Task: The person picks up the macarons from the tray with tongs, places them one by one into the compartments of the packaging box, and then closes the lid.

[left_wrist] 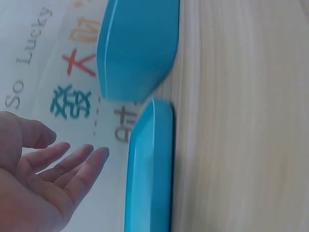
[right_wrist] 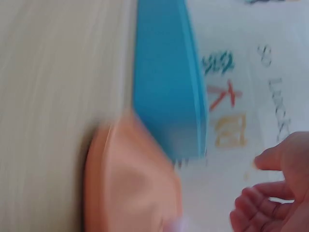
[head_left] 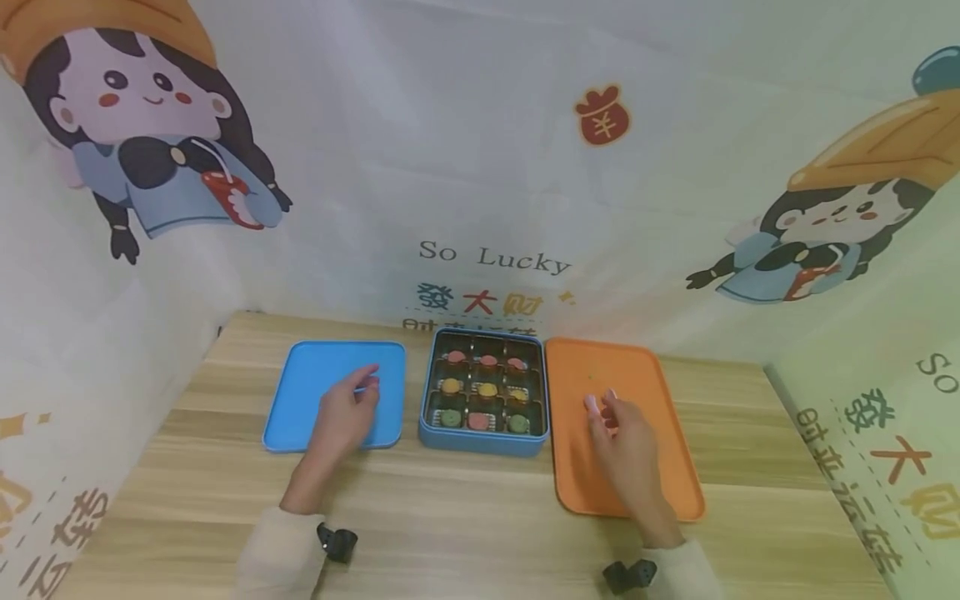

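Note:
A blue box (head_left: pixel 483 446) with a dark divided insert stands mid-table. Small round pieces sit in its compartments: pinkish ones (head_left: pixel 488 361) in the back row, yellow ones (head_left: pixel 487 390) in the middle, and green, pink and green ones (head_left: pixel 451 418) in front. My left hand (head_left: pixel 347 414) hovers over a flat blue tray (head_left: pixel 292 400), its fingers relaxed and holding nothing. Above an orange tray (head_left: pixel 622 367) is my right hand (head_left: pixel 628 450), fingers loosely bent, with a gap between thumb and fingers in the right wrist view. A small pinkish blur (right_wrist: pixel 174 225) shows near the orange tray there; its kind is unclear.
The wooden table (head_left: pixel 465 517) carries the box between the two trays. A printed white cloth (head_left: pixel 480 167) hangs behind and along both sides of the table. The blue tray lies left of the box; the orange one lies close against its right side.

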Action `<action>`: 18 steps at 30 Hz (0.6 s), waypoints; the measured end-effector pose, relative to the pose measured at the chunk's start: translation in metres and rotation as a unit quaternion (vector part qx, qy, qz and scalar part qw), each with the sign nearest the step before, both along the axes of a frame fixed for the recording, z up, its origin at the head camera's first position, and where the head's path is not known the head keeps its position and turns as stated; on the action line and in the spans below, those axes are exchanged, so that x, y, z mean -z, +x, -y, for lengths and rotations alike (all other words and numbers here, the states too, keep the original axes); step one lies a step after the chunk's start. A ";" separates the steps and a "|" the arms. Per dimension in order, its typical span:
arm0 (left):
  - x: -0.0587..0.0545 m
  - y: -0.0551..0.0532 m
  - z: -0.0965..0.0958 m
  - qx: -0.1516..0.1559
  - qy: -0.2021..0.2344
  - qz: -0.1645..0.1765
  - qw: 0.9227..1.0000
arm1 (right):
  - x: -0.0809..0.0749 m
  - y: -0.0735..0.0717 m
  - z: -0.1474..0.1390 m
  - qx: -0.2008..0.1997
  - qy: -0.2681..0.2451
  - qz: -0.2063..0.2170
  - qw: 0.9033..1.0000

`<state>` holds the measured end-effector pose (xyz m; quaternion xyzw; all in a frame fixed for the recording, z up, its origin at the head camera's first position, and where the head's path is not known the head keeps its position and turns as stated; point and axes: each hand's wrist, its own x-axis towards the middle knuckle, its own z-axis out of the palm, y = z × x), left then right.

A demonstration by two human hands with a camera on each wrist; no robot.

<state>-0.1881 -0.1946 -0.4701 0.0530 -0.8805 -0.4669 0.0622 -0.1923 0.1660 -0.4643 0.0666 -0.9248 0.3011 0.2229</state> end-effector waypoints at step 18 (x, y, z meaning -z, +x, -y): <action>0.002 0.000 0.067 -0.042 -0.061 0.002 0.997 | -0.009 -0.006 0.154 -0.238 -0.207 0.016 0.949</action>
